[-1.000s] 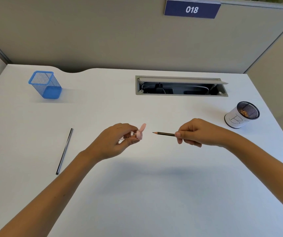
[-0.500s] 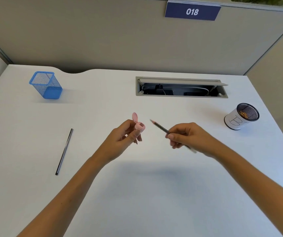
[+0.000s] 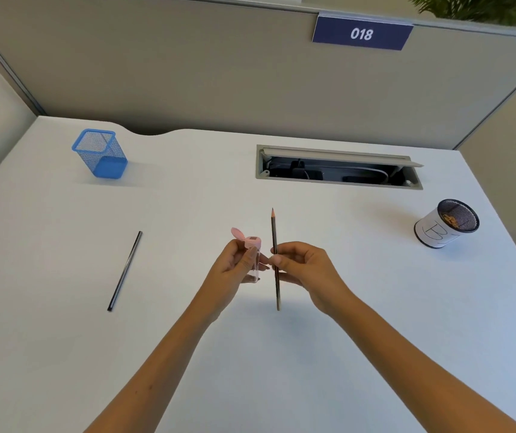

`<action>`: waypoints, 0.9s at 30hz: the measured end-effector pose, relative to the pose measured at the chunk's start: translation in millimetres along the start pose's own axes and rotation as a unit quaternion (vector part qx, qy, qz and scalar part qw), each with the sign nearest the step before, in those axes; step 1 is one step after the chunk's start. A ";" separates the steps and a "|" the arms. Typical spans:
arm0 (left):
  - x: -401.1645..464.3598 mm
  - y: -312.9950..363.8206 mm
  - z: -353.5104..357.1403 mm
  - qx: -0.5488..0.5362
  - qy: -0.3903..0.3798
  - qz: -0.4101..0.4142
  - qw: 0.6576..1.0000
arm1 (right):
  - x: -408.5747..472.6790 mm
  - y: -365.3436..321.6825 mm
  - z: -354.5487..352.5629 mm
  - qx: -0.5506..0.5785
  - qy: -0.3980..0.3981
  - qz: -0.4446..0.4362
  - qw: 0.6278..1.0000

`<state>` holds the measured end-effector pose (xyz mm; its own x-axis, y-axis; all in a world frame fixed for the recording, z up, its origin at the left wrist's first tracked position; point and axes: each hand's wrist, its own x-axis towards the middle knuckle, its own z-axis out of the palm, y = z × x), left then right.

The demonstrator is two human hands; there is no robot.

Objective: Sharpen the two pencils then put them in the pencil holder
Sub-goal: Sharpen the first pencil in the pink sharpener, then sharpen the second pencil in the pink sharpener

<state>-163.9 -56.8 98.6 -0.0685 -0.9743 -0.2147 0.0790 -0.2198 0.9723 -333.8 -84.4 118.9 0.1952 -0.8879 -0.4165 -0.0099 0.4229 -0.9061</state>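
I see the left hand [image 3: 234, 264] gripping a pink-capped clear sharpener [image 3: 253, 254] upright; the right hand [image 3: 305, 270] pinches a dark sharpened pencil [image 3: 274, 245] point-up beside it.

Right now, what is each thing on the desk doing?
Pink sharpener: lid flipped open, held by left hand.
Pencil: pointed, upright, pinched by right hand.
Second pencil: lying flat.
Blue holder: upright.
White cup: holds shavings.
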 end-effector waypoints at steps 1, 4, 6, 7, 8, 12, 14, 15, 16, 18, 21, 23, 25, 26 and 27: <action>-1.5 -2.7 -1.1 -0.005 0.013 -0.006 1.000 | 1.2 2.0 0.2 0.003 0.002 0.008 1.000; -8.2 -10.6 -6.9 -0.007 0.062 -0.018 0.998 | 4.2 8.6 3.2 0.014 0.000 0.037 0.999; -12.1 -16.0 -14.8 -0.011 0.092 -0.024 0.995 | 8.8 14.0 8.1 0.018 -0.003 0.054 0.998; -15.0 -18.7 -20.9 -0.014 0.108 -0.027 0.994 | 11.4 17.5 12.4 0.012 -0.004 0.063 0.998; -18.2 -20.8 -28.6 -0.017 0.123 -0.027 0.992 | 14.1 20.2 18.9 0.002 -0.006 0.071 0.997; -27.9 -29.4 -66.4 -0.019 0.168 -0.028 0.985 | 27.6 30.5 51.6 -0.057 -0.013 0.089 0.994; -29.3 -33.6 -87.7 -0.017 0.186 -0.034 0.982 | 35.9 34.7 69.0 -0.087 -0.006 0.089 0.992; -30.3 -35.3 -106.3 -0.018 0.197 -0.035 0.980 | 42.9 36.8 85.0 -0.098 -0.004 0.088 0.991; -30.4 -37.3 -120.7 -0.019 0.205 -0.036 0.978 | 48.6 38.4 96.6 -0.107 -0.001 0.086 0.990; -28.9 -40.8 -148.1 -0.025 0.220 -0.041 0.974 | 59.3 40.8 117.8 -0.119 0.008 0.083 0.989; -23.3 -46.7 -196.8 -0.038 0.232 -0.058 0.970 | 76.2 44.7 156.9 -0.131 0.026 0.082 0.988; -16.1 -51.3 -227.8 -0.042 0.231 -0.076 0.969 | 86.5 47.7 183.6 -0.140 0.040 0.081 0.986; -7.2 -54.3 -248.6 -0.037 0.226 -0.091 0.969 | 95.7 50.8 204.5 -0.156 0.052 0.079 0.983; -2.5 -55.6 -257.5 -0.031 0.221 -0.094 0.970 | 100.4 52.7 214.8 -0.169 0.060 0.078 0.981; 2.1 -56.6 -264.8 -0.025 0.214 -0.096 0.972 | 105.2 54.9 223.9 -0.189 0.069 0.075 0.977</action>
<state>94.9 -59.6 18.7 0.3329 -0.8437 -0.4212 0.1545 -0.3919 0.9070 -94.2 -114.1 41.9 0.0311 -0.8481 -0.5289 -0.3940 0.4759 -0.7863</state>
